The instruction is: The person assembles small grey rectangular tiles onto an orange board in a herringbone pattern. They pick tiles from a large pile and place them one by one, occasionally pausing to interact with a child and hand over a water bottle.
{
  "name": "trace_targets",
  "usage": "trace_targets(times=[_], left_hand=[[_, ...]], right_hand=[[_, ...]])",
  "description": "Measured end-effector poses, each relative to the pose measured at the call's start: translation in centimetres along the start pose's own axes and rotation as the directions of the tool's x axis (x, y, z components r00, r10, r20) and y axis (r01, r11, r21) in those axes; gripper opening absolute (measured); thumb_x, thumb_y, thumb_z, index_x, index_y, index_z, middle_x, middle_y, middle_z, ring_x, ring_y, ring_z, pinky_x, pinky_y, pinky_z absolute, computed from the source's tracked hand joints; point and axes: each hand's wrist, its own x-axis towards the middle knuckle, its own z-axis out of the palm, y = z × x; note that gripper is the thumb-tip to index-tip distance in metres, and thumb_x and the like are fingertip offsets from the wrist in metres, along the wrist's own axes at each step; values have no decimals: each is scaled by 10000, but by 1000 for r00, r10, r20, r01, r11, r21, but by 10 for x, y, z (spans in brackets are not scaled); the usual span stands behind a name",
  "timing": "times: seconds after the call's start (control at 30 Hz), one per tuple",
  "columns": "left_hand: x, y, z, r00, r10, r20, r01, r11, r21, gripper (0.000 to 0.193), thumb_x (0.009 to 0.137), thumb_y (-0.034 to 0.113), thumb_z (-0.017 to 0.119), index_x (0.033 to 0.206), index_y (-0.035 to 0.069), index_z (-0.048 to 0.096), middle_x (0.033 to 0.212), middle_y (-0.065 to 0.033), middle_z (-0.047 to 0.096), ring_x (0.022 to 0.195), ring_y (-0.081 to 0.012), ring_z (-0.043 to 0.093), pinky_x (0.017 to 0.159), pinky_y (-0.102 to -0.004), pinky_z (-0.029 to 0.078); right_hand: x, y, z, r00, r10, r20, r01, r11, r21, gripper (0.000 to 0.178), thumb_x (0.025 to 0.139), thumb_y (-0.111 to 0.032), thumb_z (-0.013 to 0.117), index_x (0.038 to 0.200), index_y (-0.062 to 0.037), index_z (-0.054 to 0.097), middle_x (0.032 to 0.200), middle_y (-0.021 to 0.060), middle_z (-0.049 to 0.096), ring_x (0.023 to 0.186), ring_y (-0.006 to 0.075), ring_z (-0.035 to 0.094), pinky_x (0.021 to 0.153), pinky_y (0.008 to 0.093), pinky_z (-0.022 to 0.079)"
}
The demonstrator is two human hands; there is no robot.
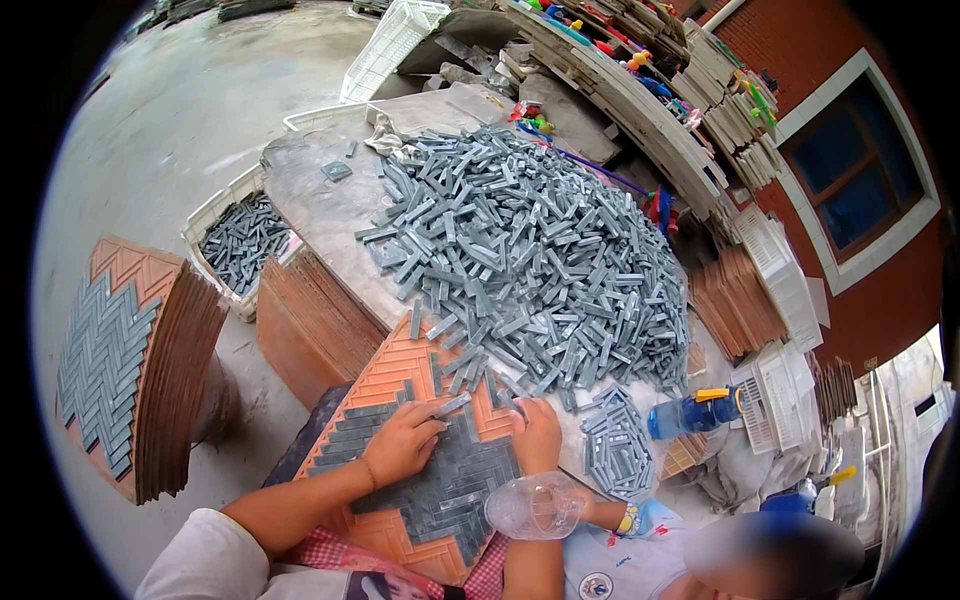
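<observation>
An orange mould board (400,362) with herringbone slots lies before me, mostly filled with dark grey strips (455,490). My left hand (400,443) is over its middle, its fingers closed on a small grey stone strip (455,404). Near the board's right edge, my right hand (538,438) pinches another grey strip (511,402), partly hidden by the fingers. Beyond both hands rises a big loose heap of grey stone strips (540,270) on the table. A transparent plastic bottle (530,507) shows over my right forearm, beside another person's wrist.
At lower right sits another person (625,560) close to my arm. A blue bottle (690,415) and a smaller strip pile (617,445) are at right. Stacked boards, the top one filled (105,360), stand left, near a white crate (190,235) of strips.
</observation>
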Motion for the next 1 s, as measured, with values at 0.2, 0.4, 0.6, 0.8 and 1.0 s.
trace_targets(times=[0.2,0.4,0.6,0.8,1.0], left_hand=[[-4,-2,2,1000,9,-12,-9,1000,-2,202,708,8,633,907,29,604,1089,-110,550,1038,-313,504,896,-386,417],[-2,-2,2,1000,-1,-19,1,1000,-4,198,705,12,637,899,29,603,1097,-108,551,1040,-313,505,899,-383,419],[-3,-2,2,1000,-7,-6,7,1000,3,198,705,15,640,899,30,608,1101,-108,552,1043,-311,506,903,-379,420],[0,0,2,1000,-4,-9,4,1000,8,200,702,14,640,900,30,611,1096,-111,554,1046,-309,506,904,-376,421],[-1,-1,0,1000,-7,-15,7,1000,0,199,704,14,636,901,28,612,1096,-113,555,1046,-309,507,904,-378,421]], right_hand=[[-2,-8,-17,955,-253,157,248,967,50,220,755,4,560,931,-77,665,906,83,620,923,296,555,835,360,433],[0,-8,-24,951,-213,226,202,977,71,199,755,1,540,885,-76,670,943,66,632,952,273,560,875,356,420],[3,-2,-15,940,-277,197,274,961,43,140,771,-33,555,849,-70,666,895,65,650,902,266,583,870,355,419],[3,10,1,936,-321,141,310,946,95,99,759,-41,592,837,-51,652,855,95,644,849,290,590,776,385,446],[2,2,2,962,-273,-29,274,961,39,66,744,-39,631,806,-20,620,785,124,609,756,296,587,697,358,461]])
